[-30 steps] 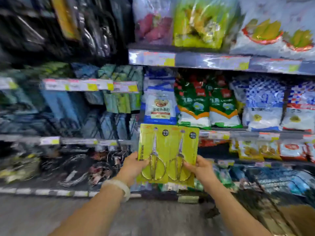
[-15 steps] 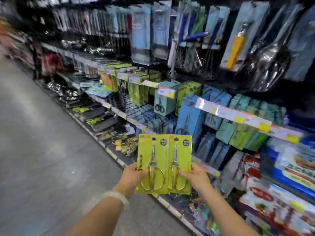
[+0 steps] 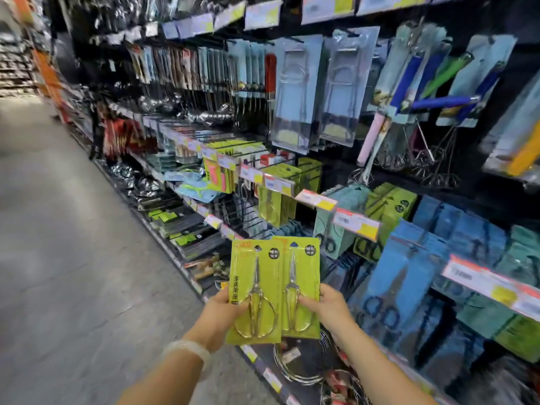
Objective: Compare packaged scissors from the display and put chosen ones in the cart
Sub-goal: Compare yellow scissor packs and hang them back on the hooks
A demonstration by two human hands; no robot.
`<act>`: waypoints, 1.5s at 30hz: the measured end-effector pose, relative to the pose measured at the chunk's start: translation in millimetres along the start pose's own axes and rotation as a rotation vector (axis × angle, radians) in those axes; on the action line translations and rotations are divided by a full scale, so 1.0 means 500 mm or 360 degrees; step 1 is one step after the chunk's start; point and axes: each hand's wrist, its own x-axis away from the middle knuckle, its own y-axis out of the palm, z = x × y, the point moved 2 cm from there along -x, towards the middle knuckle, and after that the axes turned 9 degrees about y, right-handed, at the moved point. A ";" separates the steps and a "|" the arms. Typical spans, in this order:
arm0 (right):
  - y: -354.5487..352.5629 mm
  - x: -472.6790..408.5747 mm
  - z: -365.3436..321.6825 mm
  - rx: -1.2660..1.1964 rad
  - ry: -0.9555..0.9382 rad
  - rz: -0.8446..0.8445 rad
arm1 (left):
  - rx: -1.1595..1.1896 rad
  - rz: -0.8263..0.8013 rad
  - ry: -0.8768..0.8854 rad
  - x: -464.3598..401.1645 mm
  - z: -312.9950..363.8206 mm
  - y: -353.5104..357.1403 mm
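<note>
A: Two yellow-green packs up in front of the camera, side by side. The left pack (image 3: 255,290) overlaps the edge of the right pack (image 3: 302,287), and each shows gold-coloured scissors, points up, loops down.

B: And the grip? The left hand (image 3: 223,315) has its thumb curled over the left pack's lower edge, by the loops, pinching the card. The right hand (image 3: 328,308) does the same on the right pack, thumb on the front face, fingers behind.

A: Both cards upright, tilted a touch, held over the shelf edge. There's a pale band (image 3: 187,350) on the left wrist.

B: Just past the right hand, blue packs (image 3: 409,276) hang on the display; dark scissor loops show through one, though it's blurred. Above the packs sit price tags (image 3: 355,223) along the rail.

A: Further up and away from the hands, more yellow-green packs (image 3: 277,206) hang on hooks. Higher still, whisks (image 3: 432,162) and long tools in clear packs.

B: Left of the left hand, grey floor (image 3: 58,244) runs down the aisle.
</note>
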 end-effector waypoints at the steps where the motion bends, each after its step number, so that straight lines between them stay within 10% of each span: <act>1: 0.008 -0.020 -0.009 -0.0004 0.0011 0.0010 | 0.0017 -0.0022 0.0009 -0.020 0.005 -0.004; 22: 0.164 -0.356 -0.212 -0.0160 0.0090 0.0783 | -0.0280 -0.0645 -0.0021 -0.558 0.097 -0.141; 45: 0.177 -0.431 -0.183 -0.0138 0.0595 0.0829 | -0.0429 -0.0891 -0.0066 -0.622 0.060 -0.133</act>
